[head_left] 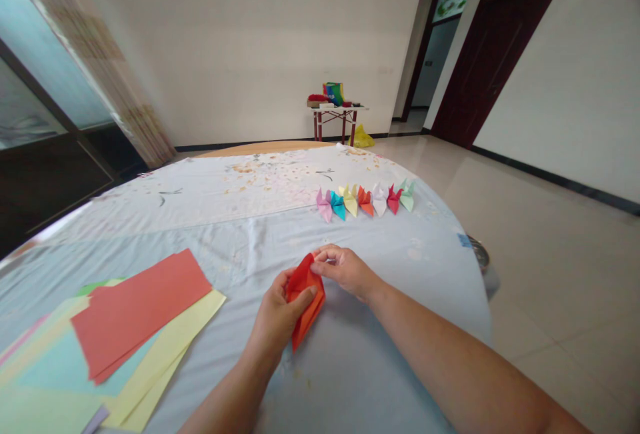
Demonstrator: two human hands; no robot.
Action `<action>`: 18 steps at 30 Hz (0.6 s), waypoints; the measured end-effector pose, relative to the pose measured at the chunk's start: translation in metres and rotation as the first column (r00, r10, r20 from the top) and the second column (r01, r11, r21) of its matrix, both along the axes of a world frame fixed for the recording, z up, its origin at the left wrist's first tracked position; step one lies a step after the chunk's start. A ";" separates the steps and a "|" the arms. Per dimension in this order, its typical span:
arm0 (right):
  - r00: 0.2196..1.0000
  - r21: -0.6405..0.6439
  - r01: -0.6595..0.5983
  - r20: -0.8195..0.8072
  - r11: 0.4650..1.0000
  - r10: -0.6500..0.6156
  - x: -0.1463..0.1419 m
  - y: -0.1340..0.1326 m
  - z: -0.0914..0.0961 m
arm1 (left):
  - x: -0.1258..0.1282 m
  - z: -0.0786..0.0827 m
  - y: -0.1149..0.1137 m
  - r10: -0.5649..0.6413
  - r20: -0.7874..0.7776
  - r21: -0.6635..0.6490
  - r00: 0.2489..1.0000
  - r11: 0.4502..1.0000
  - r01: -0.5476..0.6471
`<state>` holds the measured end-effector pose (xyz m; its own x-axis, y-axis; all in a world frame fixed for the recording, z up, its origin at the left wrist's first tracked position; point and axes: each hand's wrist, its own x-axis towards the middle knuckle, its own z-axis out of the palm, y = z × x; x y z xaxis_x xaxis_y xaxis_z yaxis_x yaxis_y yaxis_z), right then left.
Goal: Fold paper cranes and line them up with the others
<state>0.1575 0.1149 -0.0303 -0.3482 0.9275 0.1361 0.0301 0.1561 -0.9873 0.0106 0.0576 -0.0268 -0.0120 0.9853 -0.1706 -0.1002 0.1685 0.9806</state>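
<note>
On the near left part of the round table covered with a pale, flower-printed cloth (420,281), loose sheets are spread: rectangular orange-red paper sheets (145,314) are laid over pale yellow paper strips (173,347) and a light blue paper sheet (55,367). They are probably kept to that side so that the cloth before the body is left free for folding.

To the right of them, well in from the table's curved right edge, a folded piece of bright orange-red paper (303,279) is held just above the cloth. It is clamped in the left hand (277,311), with the thumb pressed across its front and the fingers behind, seemingly to steady the layers. Its upper end is pinched between thumb and forefinger of the right hand (345,271), apparently so that one edge can be controlled finely. A long, narrow diamond is formed, tapered to a point below, with overlapping flaps and a darker red upper part.

Farther off, toward the far right edge, seven small folded paper birds (365,202) are lined up side by side in different colours, perhaps for display.
</note>
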 end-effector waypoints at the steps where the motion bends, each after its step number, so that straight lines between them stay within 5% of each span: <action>1: 1.000 0.016 -0.002 0.015 1.000 0.001 0.000 0.000 0.000 | 0.000 0.000 0.000 -0.001 -0.012 0.000 1.000 1.000 0.001; 8: 0.998 0.077 -0.045 0.047 0.996 0.042 0.003 0.002 0.001 | 0.002 0.005 -0.003 0.003 -0.132 0.000 0.991 1.000 -0.003; 18: 0.999 -0.010 -0.024 -0.033 1.000 0.023 0.003 0.001 0.002 | 0.003 0.006 -0.003 0.000 -0.156 0.031 0.988 0.999 0.005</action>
<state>0.1600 0.1163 -0.0284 -0.3652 0.9206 0.1379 -0.0062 0.1457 -0.9893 0.0138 0.0545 -0.0208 -0.0336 0.9902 -0.1356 0.0551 0.1373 0.9890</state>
